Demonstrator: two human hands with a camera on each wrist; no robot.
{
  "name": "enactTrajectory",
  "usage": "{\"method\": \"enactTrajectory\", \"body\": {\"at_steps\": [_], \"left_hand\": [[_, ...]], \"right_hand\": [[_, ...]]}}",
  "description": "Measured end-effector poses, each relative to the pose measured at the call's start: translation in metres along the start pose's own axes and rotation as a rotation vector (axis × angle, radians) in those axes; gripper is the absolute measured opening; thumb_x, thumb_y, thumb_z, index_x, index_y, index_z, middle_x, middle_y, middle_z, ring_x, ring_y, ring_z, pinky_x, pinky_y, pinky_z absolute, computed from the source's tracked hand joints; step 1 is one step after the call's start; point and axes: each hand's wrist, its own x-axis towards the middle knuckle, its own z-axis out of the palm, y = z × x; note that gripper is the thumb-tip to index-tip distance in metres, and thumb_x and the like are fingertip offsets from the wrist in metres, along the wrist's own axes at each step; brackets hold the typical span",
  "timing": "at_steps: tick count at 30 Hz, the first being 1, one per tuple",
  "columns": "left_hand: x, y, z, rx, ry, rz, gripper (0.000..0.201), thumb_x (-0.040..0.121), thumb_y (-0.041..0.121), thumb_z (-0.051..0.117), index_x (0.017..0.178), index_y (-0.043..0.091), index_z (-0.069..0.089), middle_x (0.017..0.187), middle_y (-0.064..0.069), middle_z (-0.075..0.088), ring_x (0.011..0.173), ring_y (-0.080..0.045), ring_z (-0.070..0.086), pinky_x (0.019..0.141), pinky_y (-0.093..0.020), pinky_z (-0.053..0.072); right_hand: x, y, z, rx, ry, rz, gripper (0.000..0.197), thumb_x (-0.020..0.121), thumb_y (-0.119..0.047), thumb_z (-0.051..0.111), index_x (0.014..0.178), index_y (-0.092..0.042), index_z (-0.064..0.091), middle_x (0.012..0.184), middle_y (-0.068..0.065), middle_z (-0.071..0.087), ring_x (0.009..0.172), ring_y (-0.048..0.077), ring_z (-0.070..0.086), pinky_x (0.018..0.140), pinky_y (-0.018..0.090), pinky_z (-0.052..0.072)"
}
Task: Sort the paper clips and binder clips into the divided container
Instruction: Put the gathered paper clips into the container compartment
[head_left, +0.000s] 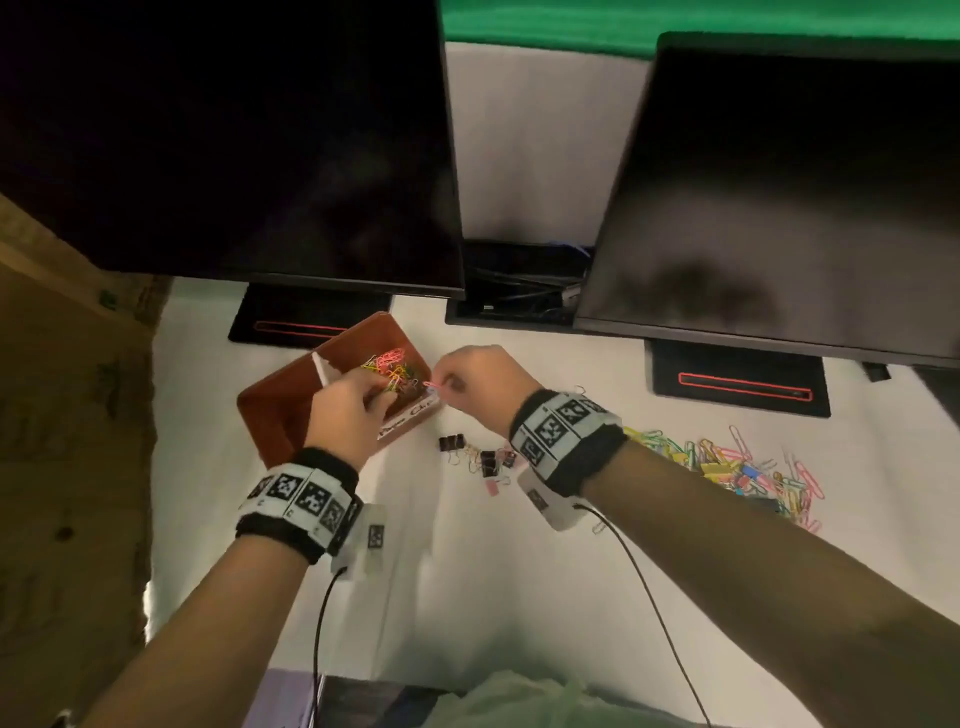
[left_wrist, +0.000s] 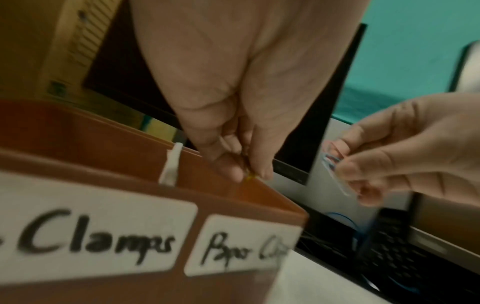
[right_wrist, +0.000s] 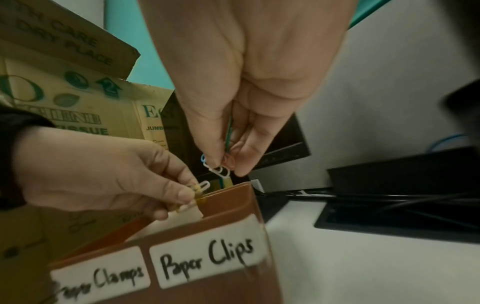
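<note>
Hands (head_left: 358, 410) (head_left: 480, 387) both pinch paper clips (right_wrist: 218, 168) above the brown divided container's (head_left: 270, 410) "Paper Clips" compartment.

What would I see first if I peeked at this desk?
Two hands meet over a brown box, each pinching paper clips above the part labelled "Paper Clips". A bright heap of colourful clips lies on the white desk to the right. Two big dark monitors stand behind.
</note>
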Motion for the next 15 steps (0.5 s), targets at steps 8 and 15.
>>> {"method": "enactTrajectory", "body": {"at_steps": [8, 15], "left_hand": [[0.018, 0.000, -0.023, 0.064, -0.082, 0.003, 0.031, 0.091, 0.014, 0.053, 0.121, 0.013, 0.057, 0.117, -0.006, 0.063, 0.111, -0.022, 0.057, 0.099, -0.034, 0.042], [-0.009, 0.028, 0.014, -0.129, -0.254, 0.240, 0.022, 0.089, 0.017, 0.058, 0.111, 0.015, 0.062, 0.106, 0.000, 0.066, 0.090, -0.007, 0.059, 0.080, -0.014, 0.044]], "right_hand": [[0.051, -0.023, 0.027, 0.119, -0.018, 0.090, 0.036, 0.089, -0.022, 0.060, 0.124, -0.020, 0.054, 0.119, 0.006, 0.063, 0.106, 0.021, 0.060, 0.096, 0.032, 0.048], [-0.051, 0.050, 0.006, 0.143, 0.080, 0.064, 0.018, 0.093, -0.024, 0.053, 0.105, -0.020, 0.065, 0.104, -0.003, 0.063, 0.084, 0.005, 0.058, 0.078, 0.019, 0.049]]}}
